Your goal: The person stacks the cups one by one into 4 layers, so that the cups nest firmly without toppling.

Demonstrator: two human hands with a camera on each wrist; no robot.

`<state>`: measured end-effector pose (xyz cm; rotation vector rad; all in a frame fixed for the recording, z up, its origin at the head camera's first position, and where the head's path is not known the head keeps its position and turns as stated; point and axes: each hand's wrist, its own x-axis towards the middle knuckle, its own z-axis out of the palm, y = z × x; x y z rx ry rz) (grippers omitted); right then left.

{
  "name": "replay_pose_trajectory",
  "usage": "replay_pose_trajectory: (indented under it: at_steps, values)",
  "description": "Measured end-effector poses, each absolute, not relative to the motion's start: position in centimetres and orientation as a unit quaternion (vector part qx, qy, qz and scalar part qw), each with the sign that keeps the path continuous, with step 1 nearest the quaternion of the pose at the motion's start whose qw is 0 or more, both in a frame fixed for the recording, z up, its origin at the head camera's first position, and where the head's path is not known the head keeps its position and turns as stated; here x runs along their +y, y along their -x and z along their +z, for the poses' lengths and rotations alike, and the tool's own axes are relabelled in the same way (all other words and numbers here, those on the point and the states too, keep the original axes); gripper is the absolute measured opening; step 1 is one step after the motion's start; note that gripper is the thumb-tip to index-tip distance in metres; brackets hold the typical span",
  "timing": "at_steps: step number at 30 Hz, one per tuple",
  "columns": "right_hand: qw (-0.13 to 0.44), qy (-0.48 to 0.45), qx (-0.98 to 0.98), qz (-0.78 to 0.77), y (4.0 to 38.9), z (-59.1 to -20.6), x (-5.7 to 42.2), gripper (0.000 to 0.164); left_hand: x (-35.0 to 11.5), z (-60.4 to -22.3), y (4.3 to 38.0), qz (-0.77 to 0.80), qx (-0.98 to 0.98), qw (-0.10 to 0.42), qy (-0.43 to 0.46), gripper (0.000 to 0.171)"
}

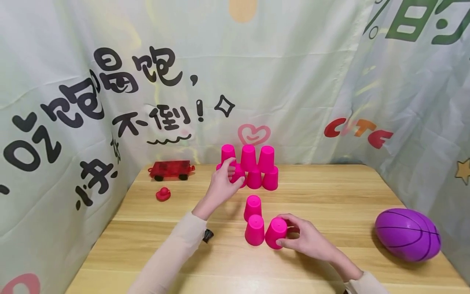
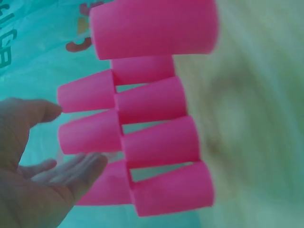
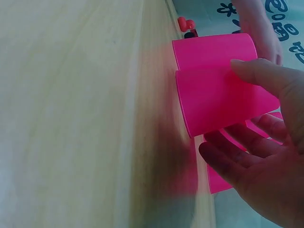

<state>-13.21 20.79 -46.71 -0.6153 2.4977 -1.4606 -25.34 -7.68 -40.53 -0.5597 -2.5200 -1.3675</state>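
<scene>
Pink cups stand upside down in two tiers at the back of the table, with three upper cups (image 1: 248, 157) on a lower row (image 1: 270, 179). My left hand (image 1: 222, 179) is at the left end of this stack, fingers loosely spread and holding nothing. Its fingertips overlap the lower tier in the head view; in the left wrist view, thumb and fingers are beside the upper cups (image 2: 90, 132). Closer to me, my right hand (image 1: 306, 237) grips a pink cup (image 1: 275, 232) between thumb and fingers. Left of it stand a front cup (image 1: 254, 230) and another cup (image 1: 253, 205) just behind.
On the back left of the table (image 1: 147, 232) are a red wheeled toy cart (image 1: 171, 169) and a small red rubber duck (image 1: 163, 194). A purple ball (image 1: 407, 234) with black lines lies at the right edge. Printed cloth (image 1: 301, 90) hangs behind and at both sides.
</scene>
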Motion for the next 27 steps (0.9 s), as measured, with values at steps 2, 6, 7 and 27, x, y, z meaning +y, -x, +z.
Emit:
replay_pose_trajectory:
  at_steps: [2,6,7,27]
  values:
    - [0.09,0.207,0.842,-0.489,13.2,-46.7,20.8,0.057,-8.3,-41.2,25.0,-0.473,-0.854,0.083,0.2,0.069]
    - [0.071,0.211,0.848,-0.482,13.5,-46.4,20.7,0.057,-9.3,-42.4,24.5,-0.469,-0.855,0.046,0.217,0.068]
    - [0.062,0.215,0.85,-0.478,13.6,-46.2,20.7,0.056,-9.5,-42.7,24.4,-0.469,-0.854,0.04,0.222,0.068]
    - [-0.052,0.202,0.871,-0.445,18.8,-39.8,21.2,0.06,-10.3,-45.2,22.6,-0.475,-0.833,-0.053,0.279,0.063]
